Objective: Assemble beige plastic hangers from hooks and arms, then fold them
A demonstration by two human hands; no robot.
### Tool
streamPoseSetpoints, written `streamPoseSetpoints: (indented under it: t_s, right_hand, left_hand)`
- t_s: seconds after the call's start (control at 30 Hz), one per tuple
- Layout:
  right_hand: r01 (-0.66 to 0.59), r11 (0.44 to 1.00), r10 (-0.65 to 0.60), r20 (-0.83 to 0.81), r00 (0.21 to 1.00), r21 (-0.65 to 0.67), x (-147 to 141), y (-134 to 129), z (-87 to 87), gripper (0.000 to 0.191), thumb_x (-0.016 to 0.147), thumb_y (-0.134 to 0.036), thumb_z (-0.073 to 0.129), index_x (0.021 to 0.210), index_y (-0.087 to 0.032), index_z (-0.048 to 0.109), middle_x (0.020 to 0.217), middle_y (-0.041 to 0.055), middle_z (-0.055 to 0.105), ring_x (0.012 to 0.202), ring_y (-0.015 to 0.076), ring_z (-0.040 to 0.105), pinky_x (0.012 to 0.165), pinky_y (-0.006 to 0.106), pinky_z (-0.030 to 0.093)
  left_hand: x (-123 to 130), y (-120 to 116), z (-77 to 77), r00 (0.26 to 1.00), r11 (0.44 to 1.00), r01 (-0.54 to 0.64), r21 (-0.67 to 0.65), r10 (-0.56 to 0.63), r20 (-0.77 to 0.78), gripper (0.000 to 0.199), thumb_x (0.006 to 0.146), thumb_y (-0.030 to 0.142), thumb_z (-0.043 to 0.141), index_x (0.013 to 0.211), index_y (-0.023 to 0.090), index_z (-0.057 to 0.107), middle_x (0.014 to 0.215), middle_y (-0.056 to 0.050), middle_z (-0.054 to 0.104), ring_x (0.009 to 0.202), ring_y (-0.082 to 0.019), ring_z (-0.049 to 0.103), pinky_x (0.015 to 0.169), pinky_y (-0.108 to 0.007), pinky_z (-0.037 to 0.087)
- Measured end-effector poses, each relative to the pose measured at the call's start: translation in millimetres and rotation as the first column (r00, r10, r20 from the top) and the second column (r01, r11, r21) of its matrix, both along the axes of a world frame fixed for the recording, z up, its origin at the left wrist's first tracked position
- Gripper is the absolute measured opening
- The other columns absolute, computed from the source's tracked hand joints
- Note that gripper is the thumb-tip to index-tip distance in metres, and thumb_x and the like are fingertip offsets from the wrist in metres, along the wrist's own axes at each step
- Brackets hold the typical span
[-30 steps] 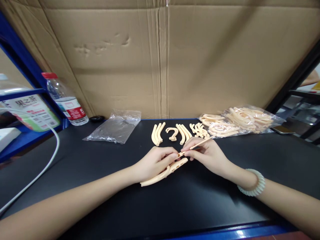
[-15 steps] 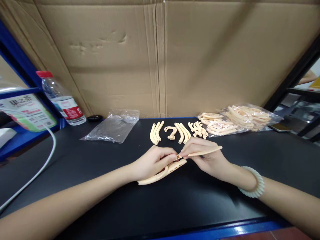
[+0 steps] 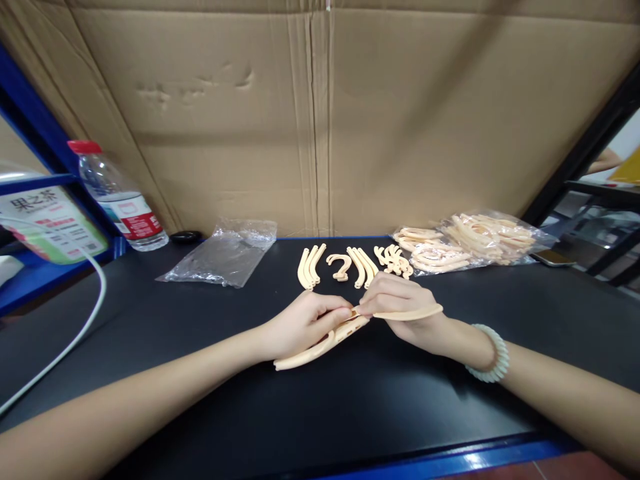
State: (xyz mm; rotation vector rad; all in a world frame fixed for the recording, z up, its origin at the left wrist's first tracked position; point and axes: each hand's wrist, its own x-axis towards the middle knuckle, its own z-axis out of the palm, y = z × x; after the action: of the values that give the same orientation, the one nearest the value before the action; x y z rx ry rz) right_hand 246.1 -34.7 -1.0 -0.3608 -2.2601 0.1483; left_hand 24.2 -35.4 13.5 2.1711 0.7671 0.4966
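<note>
My left hand (image 3: 307, 325) is closed on a beige plastic hanger body (image 3: 305, 359), which slants up to the right and has small slots near its upper end. My right hand (image 3: 404, 310) pinches a curved beige hanger arm (image 3: 413, 313), whose free end points right across the palm. The fingertips of both hands meet at the slotted end, and the inner end of the arm is hidden by fingers. Just beyond lie curved hanger arms in a left group (image 3: 311, 267) and a right group (image 3: 363, 267), with a hanger hook (image 3: 341, 265) between them.
Small hooks (image 3: 394, 260) are heaped right of the arms, near clear bags (image 3: 480, 240) of beige parts. A flat plastic bag (image 3: 225, 257), a bottle (image 3: 131, 210) and a white cable (image 3: 93, 313) are on the left. A phone (image 3: 555, 258) lies far right. Cardboard (image 3: 225, 120) stands behind.
The right hand and the hanger arm have shifted slightly left, and the arm's free end sits a little lower. The left hand keeps its hold. The view has moved slightly.
</note>
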Motion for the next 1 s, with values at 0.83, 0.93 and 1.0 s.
streamPoseSetpoints:
  t_s: [0.83,0.93,1.0]
  right_hand:
    - [-0.102,0.921,0.054,0.134,0.989,0.375,1,-3,10.8,0.012,0.09,-0.002,0.052,0.095,-0.009,0.06,0.078,0.0097,0.064,0.076,0.019,0.054,0.064,0.033,0.05]
    - [-0.082,0.948,0.049,0.116,0.992,0.307,1,-1,7.8,0.014,0.091,-0.003,0.05,0.094,-0.011,0.061,0.078,0.0085,0.063,0.075,0.0177,0.054,0.064,0.033,0.049]
    - [-0.037,0.987,0.031,0.036,0.999,0.156,0,0,5.4,0.019,0.092,-0.003,0.047,0.093,-0.014,0.062,0.08,0.0067,0.063,0.075,0.0161,0.055,0.065,0.032,0.049]
  left_hand:
    - [1,-3,0.0,0.999,0.997,0.047,0.067,-0.046,-0.011,0.034,0.098,0.033,0.037,0.074,0.014,0.052,0.064,0.005,0.04,0.059,-0.009,0.034,0.054,-0.02,0.032]
    - [2,-4,-0.4,0.999,0.995,0.038,0.094,-0.038,-0.005,0.035,0.099,0.033,0.036,0.078,0.013,0.056,0.064,0.004,0.043,0.059,-0.009,0.037,0.055,-0.02,0.034]
    - [2,-4,-0.7,1.0,0.992,0.01,0.129,-0.01,0.0,0.034,0.099,0.033,0.036,0.083,0.014,0.059,0.065,0.004,0.047,0.059,-0.009,0.04,0.056,-0.02,0.034]
